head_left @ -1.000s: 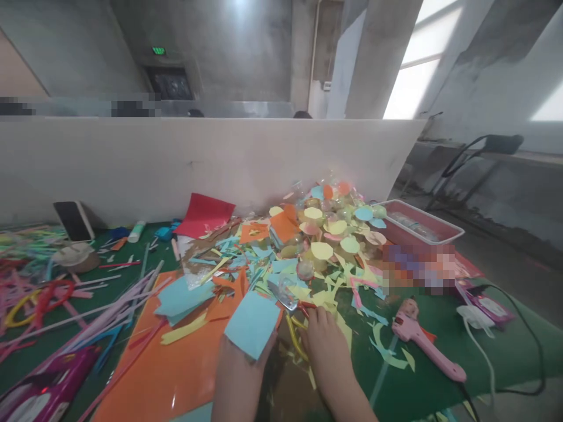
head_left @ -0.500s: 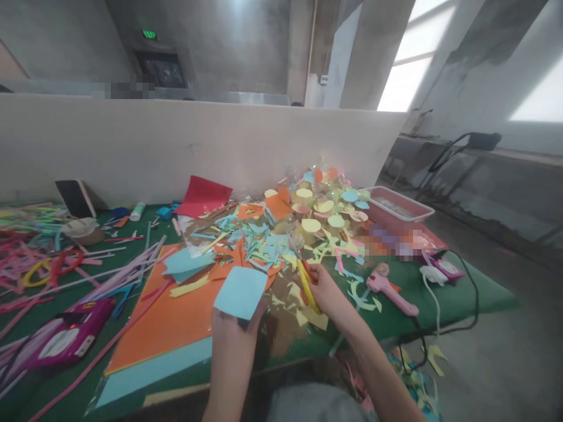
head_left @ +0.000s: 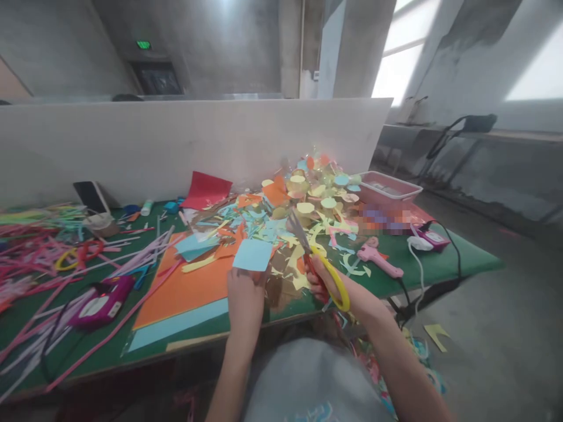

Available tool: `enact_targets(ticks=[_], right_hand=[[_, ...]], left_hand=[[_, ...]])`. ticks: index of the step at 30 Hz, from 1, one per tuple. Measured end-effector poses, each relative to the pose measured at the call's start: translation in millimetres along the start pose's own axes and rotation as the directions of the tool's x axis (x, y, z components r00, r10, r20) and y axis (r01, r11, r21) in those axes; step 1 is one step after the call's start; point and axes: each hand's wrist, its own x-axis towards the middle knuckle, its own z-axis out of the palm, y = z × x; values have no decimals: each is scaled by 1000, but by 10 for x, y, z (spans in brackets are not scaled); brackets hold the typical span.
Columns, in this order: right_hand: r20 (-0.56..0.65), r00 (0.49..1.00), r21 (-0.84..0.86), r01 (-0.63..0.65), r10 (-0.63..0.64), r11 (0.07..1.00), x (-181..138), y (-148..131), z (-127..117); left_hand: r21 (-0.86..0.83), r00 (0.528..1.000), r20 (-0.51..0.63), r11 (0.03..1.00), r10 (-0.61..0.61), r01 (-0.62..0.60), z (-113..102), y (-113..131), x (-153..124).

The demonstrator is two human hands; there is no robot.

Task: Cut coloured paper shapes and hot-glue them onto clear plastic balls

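Observation:
My left hand (head_left: 247,288) pinches the lower edge of a light blue square of paper (head_left: 253,255), holding it up over the scraps at the table's front. In my right hand (head_left: 325,280) is a pair of scissors (head_left: 331,271) with yellow and red handles. Their blades point up and away to the left, to the right of the paper and apart from it. Behind both hands lies a heap of paper offcuts (head_left: 246,220) in blue, orange and yellow. Orange sheets (head_left: 176,293) lie to the left of my left hand, with blue paper (head_left: 197,246) on them.
A pink glue gun (head_left: 380,259) lies on the right, with a pink plastic basket (head_left: 391,190) behind it. Pink and purple strips (head_left: 44,252), a magenta device (head_left: 103,302) and a phone (head_left: 91,197) are on the left. A white partition (head_left: 176,140) stands at the back.
The scissors have swung from lying low in my right hand to pointing up and away, their blades now plainly visible. My left hand has tilted the blue paper. The view has shifted slightly.

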Motion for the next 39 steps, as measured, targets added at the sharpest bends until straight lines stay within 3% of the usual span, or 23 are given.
enact_targets(ticks=[5, 8, 19, 31, 39], right_hand=[[162, 985, -293, -15, 65, 956, -187, -11, -15], [218, 974, -361, 26, 57, 932, -124, 87, -13], [243, 969, -238, 18, 41, 971, -73, 151, -2], [187, 980, -129, -39, 63, 991, 23, 250, 76], [164, 986, -123, -19, 40, 992, -46, 123, 140]], left_hand=[[220, 998, 20, 974, 58, -60, -29, -24, -32], [295, 998, 10, 954, 59, -60, -35, -30, -34], [300, 999, 2, 953, 44, -43, -33, -20, -53], [251, 1000, 8, 968, 26, -28, -11, -19, -65], [128, 1000, -24, 992, -5, 8, 32, -98, -56]])
